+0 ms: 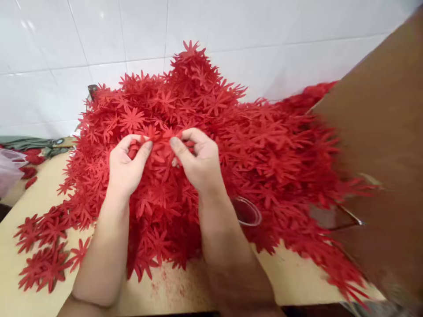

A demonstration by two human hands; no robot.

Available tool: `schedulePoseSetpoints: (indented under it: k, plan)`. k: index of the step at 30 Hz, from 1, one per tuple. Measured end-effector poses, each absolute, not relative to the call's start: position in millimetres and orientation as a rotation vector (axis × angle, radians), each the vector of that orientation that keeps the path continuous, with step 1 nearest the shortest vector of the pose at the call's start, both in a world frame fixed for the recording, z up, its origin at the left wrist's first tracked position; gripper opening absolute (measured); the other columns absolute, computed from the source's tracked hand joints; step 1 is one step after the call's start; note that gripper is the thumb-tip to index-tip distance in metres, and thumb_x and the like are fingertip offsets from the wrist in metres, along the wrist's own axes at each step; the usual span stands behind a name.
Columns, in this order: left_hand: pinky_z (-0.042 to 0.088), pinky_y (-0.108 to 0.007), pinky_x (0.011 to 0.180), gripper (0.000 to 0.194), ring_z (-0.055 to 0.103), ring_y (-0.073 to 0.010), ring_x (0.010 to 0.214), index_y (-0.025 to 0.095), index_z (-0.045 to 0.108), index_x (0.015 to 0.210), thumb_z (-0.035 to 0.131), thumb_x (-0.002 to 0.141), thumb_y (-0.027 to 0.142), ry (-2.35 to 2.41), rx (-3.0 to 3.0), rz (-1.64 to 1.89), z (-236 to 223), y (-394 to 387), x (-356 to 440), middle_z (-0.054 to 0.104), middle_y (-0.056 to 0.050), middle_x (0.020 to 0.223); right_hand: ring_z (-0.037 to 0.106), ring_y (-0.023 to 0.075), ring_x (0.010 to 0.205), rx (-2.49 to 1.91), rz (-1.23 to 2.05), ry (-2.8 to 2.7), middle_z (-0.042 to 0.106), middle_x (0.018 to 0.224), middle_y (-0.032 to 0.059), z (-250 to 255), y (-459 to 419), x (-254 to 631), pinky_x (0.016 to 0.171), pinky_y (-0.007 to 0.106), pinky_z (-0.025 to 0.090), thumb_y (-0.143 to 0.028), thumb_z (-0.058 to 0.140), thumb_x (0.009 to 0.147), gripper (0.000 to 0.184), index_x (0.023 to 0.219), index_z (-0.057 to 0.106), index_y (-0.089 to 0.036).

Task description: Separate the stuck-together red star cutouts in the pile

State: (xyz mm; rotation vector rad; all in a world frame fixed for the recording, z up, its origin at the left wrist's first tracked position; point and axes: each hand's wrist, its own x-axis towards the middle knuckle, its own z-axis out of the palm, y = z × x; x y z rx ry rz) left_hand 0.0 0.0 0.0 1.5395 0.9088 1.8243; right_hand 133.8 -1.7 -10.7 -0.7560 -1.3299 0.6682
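Both my hands are raised over a large heap of red flower-shaped cutouts (132,119) with narrow pointed petals. My left hand (127,163) pinches the edge of a red petal cutout (160,137) between thumb and forefinger. From the other side my right hand (200,160) pinches red petals too, thumb against bent forefinger. The hands are a short gap apart, with red petals stretching between them. Whether this is one cutout or several layers, I cannot tell against the red heap behind.
The heap covers much of a pale wooden table (20,264) against a white tiled wall (145,31). A brown cardboard panel (380,154) rises at the right. A clear round rim (253,211) pokes from the heap near my right forearm. Translucent plastic (9,169) lies at the left.
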Motion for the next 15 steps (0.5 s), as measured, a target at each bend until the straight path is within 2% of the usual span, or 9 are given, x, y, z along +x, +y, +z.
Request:
schedulePoseSetpoints:
  k: [3,5,7,8,10,15]
  plan:
    - [0.045,-0.012,0.064,0.026,0.056,-0.0028,0.064,0.016,0.061,0.071,0.077,0.059,0.031,0.936,1.42,1.971,0,6,-17,0.062,0.005,0.071,0.054,0.0076,0.05,-0.855,0.59,-1.291,0.057,0.068,-0.0024,-17,11,152,0.048,0.022,0.047,-0.046,0.061,0.076,0.029,0.087,0.056,-0.02]
    - [0.046,-0.013,0.065,0.028,0.057,-0.0032,0.064,0.016,0.061,0.073,0.078,0.058,0.032,0.958,1.384,1.983,-1,8,-22,0.062,0.005,0.072,0.063,0.0129,0.072,-0.88,0.548,-1.298,0.064,0.091,0.0027,-18,14,158,0.065,0.028,0.055,-0.047,0.065,0.072,0.042,0.104,0.057,-0.021]
    - [0.047,-0.014,0.065,0.028,0.058,-0.0041,0.063,0.017,0.062,0.076,0.077,0.059,0.032,0.977,1.4,1.936,-2,8,-21,0.064,0.004,0.073,0.062,0.019,0.099,-0.871,0.53,-1.321,0.061,0.114,0.0062,-15,11,156,0.086,0.034,0.053,-0.047,0.068,0.069,0.057,0.117,0.055,-0.021]
    - [0.048,-0.015,0.065,0.028,0.059,-0.0048,0.064,0.017,0.063,0.077,0.077,0.059,0.032,0.98,1.428,1.901,-2,7,-17,0.065,0.003,0.074,0.059,0.0208,0.107,-0.857,0.543,-1.341,0.06,0.119,0.0068,-13,8,153,0.092,0.036,0.051,-0.047,0.068,0.068,0.058,0.119,0.055,-0.021]
    - [0.049,-0.017,0.067,0.026,0.061,-0.0067,0.067,0.016,0.064,0.08,0.076,0.06,0.03,0.963,1.493,1.827,-3,3,-9,0.067,0.001,0.076,0.059,0.0223,0.109,-0.831,0.615,-1.394,0.062,0.118,0.0076,-8,0,145,0.093,0.037,0.051,-0.046,0.068,0.069,0.054,0.114,0.059,-0.018]
    - [0.052,-0.018,0.072,0.024,0.065,-0.0093,0.078,0.016,0.067,0.089,0.072,0.065,0.018,0.898,1.606,1.719,-1,-4,4,0.071,-0.002,0.089,0.065,0.0184,0.092,-0.77,0.771,-1.451,0.069,0.099,0.0054,-6,-8,128,0.085,0.035,0.054,-0.04,0.07,0.069,0.042,0.103,0.063,-0.016]
